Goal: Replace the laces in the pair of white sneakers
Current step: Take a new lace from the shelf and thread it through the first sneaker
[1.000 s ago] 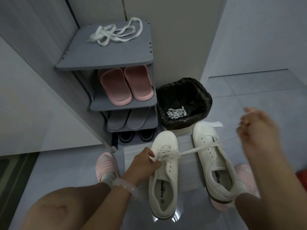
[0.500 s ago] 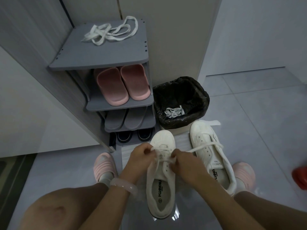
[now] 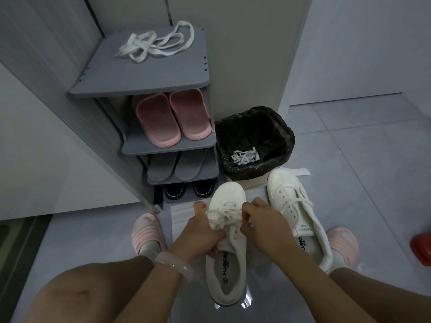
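The person is crouching over the pair of white sneakers on the floor, and both hands are now working at the lacing of the left sneaker (image 3: 227,243). A second ago the right hand (image 3: 263,226) was flung far out to the right, drawing a long run of lace taut across the other shoe; it has since come back in and is pinching the lace (image 3: 224,216) just above the eyelets, fingers curled tight. The left hand (image 3: 200,231) is gripping the shoe's near side, its fingers curled on the lace at the tangle. That return suggests one pull-through is finished and the next eyelet is being lined up, so this shoe is probably only partly threaded: several eyelets nearer the tongue look bare.

The right sneaker (image 3: 296,213) is lying just beside it, with a lace crossing its upper eyelets and trailing loose toward the hands; whether that strand belongs to it I cannot tell. A loose bundle of white laces (image 3: 156,44) is waiting on top of the grey shoe rack (image 3: 140,75), and a small heap of laces (image 3: 245,156) is sitting in the black-lined bin (image 3: 254,127), likely the discarded old ones.
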